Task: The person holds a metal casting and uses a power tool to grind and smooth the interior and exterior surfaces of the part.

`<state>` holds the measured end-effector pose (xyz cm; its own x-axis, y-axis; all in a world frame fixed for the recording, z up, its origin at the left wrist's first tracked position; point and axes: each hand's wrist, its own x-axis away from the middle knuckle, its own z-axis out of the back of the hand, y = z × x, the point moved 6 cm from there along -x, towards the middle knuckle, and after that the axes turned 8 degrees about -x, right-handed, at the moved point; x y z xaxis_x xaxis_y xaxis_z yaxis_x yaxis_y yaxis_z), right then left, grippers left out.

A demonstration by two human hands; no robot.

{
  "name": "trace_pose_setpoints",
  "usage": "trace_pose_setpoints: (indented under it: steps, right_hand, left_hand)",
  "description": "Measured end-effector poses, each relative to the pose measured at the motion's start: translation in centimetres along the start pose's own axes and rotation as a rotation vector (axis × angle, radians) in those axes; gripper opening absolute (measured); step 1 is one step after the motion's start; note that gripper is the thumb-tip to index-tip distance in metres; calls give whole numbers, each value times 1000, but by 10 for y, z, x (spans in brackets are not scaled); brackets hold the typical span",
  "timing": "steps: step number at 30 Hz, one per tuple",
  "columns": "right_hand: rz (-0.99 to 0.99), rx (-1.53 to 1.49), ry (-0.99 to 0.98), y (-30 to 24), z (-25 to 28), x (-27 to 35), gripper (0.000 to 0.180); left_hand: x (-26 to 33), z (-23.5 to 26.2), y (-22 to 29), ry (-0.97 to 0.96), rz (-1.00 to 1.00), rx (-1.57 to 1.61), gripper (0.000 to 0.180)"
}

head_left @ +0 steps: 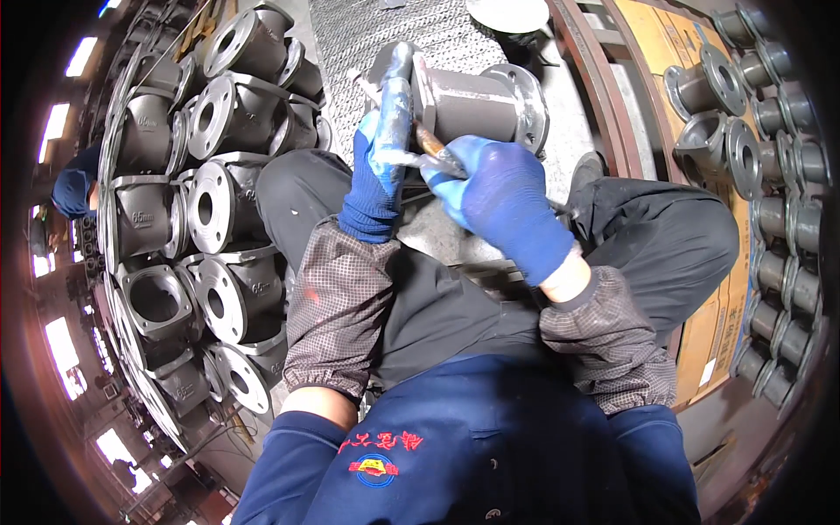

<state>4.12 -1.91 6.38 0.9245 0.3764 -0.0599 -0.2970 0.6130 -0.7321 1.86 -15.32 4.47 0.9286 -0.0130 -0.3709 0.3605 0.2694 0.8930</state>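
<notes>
A grey cast valve body [468,98] with round flanges lies on its side in front of me, between my knees. My left hand [389,144], in a blue knitted glove smeared with whitish paste, rests against its left flange. Those fingers are stretched out and point away from me. My right hand [507,192], gloved alike, is closed around a small tool with an orange-brown part [437,150]. Whitish paste covers the tool's other end, which reaches the left glove; its exact kind is hard to make out. Behind the left fingers, a small whitish piece sticks out to the left.
Grey flanged castings [223,206] stand stacked close on my left. On the right, more castings [709,83] lie on and beyond cardboard [713,324], next to a brown metal frame [604,96]. A patterned metal sheet [350,35] and a round pale lid [507,13] are ahead.
</notes>
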Motion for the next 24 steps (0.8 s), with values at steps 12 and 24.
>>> trace_pose_setpoints:
  steps: [12, 24]
  right_hand:
    - [-339, -284, 522, 132, 83, 39, 35]
    - [-622, -1552, 93, 82, -17, 111, 40]
  left_hand:
    - [2, 16, -9, 272, 353, -260, 58]
    - [11, 43, -27, 309, 356, -211, 39]
